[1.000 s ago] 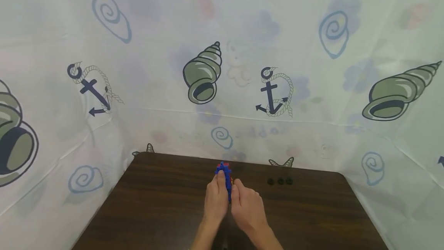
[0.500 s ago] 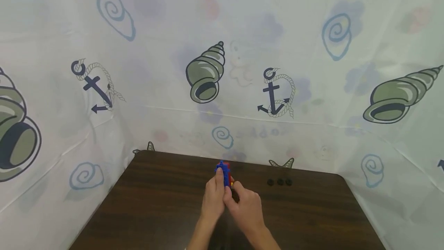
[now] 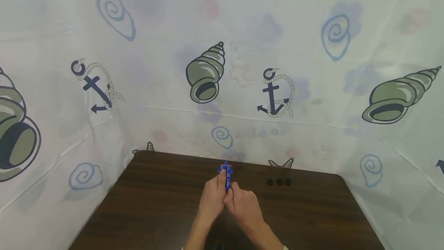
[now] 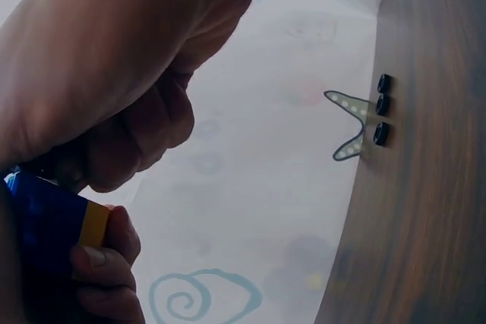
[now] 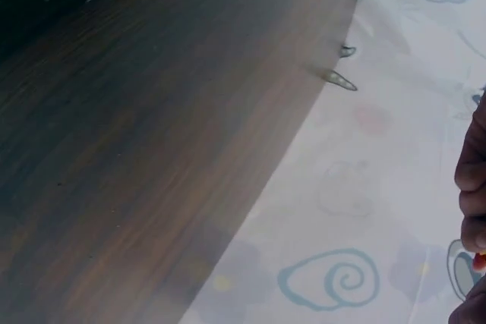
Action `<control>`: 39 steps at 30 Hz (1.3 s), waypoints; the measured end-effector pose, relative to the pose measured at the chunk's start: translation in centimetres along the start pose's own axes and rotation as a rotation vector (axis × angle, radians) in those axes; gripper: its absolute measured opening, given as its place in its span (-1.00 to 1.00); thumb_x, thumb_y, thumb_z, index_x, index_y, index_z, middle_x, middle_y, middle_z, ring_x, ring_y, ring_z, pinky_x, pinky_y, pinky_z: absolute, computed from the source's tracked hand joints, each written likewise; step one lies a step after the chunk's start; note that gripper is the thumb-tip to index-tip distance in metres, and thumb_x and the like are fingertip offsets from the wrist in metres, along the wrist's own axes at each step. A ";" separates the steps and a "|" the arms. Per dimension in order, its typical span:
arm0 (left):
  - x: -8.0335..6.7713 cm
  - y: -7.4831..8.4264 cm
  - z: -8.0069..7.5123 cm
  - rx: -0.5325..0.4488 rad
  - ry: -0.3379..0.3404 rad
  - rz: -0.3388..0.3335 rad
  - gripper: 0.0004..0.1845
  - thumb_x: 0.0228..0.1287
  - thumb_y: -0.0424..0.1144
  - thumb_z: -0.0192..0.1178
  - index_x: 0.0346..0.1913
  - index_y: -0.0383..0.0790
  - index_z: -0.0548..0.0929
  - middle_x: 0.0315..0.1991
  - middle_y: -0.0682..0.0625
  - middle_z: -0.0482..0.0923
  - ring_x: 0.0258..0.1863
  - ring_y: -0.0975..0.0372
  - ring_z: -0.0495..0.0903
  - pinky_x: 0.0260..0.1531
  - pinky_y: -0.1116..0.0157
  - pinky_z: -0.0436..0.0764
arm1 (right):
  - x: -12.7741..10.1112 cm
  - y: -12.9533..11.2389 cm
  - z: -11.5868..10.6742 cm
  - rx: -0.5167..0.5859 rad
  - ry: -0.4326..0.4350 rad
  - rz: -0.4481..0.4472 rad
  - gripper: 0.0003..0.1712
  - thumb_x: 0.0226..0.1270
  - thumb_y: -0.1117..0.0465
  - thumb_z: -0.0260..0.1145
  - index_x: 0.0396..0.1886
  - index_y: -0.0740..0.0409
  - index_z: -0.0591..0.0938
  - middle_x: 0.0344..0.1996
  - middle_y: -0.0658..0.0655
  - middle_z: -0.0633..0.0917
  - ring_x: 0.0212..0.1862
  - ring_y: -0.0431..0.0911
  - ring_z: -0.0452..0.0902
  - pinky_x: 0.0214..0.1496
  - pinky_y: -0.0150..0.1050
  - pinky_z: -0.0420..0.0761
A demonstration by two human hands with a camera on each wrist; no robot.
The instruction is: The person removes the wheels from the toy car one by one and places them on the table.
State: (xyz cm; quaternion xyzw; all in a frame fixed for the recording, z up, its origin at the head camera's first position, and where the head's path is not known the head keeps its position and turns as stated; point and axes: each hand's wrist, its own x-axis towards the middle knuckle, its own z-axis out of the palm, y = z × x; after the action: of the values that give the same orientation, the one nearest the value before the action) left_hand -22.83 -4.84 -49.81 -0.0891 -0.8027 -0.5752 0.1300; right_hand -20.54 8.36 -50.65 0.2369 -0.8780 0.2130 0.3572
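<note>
Both hands meet over the middle of the dark table (image 3: 145, 203), toward its far edge. Left hand (image 3: 212, 200) grips a small blue brick toy (image 3: 225, 174), fingers curled round it; a yellow piece shows on it in the left wrist view (image 4: 95, 224), and a red edge at its top. Right hand (image 3: 243, 205) is pressed in beside it, fingertips pinching the near part of the same toy. So both grips are closed on it, and it's held up off the table, not resting there.

Three small black round parts (image 3: 279, 181) sit in a row on the table, right of the hands, near the far edge; they look like wheels.

My read: mid-assembly, seating or adjusting a piece on the toy. Next move likely needs the left hand to hold steady while the right frees up to reach right for one black part. The exact contact point is hidden by fingers.
</note>
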 end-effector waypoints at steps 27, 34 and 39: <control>-0.4 -1.0 1.4 -0.335 -0.160 -0.185 -0.16 0.77 0.29 -0.43 -0.05 -0.33 0.72 -0.34 -0.06 0.67 -0.44 0.19 0.63 -0.40 0.25 0.64 | -0.9 3.3 -3.3 0.520 -0.380 0.138 -0.85 0.75 0.18 0.10 -0.16 -0.08 0.50 -0.56 -0.29 0.37 -0.56 -0.46 0.18 -0.52 -0.47 0.30; -0.3 -0.9 0.9 -0.398 -0.209 -0.206 -0.10 0.75 0.31 -0.54 0.06 -0.35 0.67 -0.26 -0.13 0.71 -0.34 0.17 0.66 -0.34 0.22 0.66 | -1.6 4.4 -4.4 0.633 -0.401 0.399 -0.72 0.66 -0.01 0.31 0.21 -0.09 0.64 -0.46 -0.09 0.61 -0.53 -0.31 0.48 -0.43 -0.34 0.58; 0.2 -1.0 0.7 -0.455 -0.224 -0.227 -0.11 0.73 0.36 -0.45 0.14 -0.37 0.65 -0.05 -0.23 0.76 -0.15 0.15 0.71 -0.14 0.24 0.67 | -2.0 6.5 -5.2 0.690 -0.344 0.596 -0.60 0.64 -0.05 0.32 0.34 -0.12 0.64 -0.27 0.09 0.75 -0.40 -0.08 0.73 -0.28 -0.23 0.73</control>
State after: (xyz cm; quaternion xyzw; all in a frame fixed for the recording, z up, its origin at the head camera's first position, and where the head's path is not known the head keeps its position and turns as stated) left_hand -23.36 -4.48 -50.84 -0.0886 -0.6672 -0.7380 -0.0482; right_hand -20.20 16.89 -50.07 0.1117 -0.8320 0.5425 0.0309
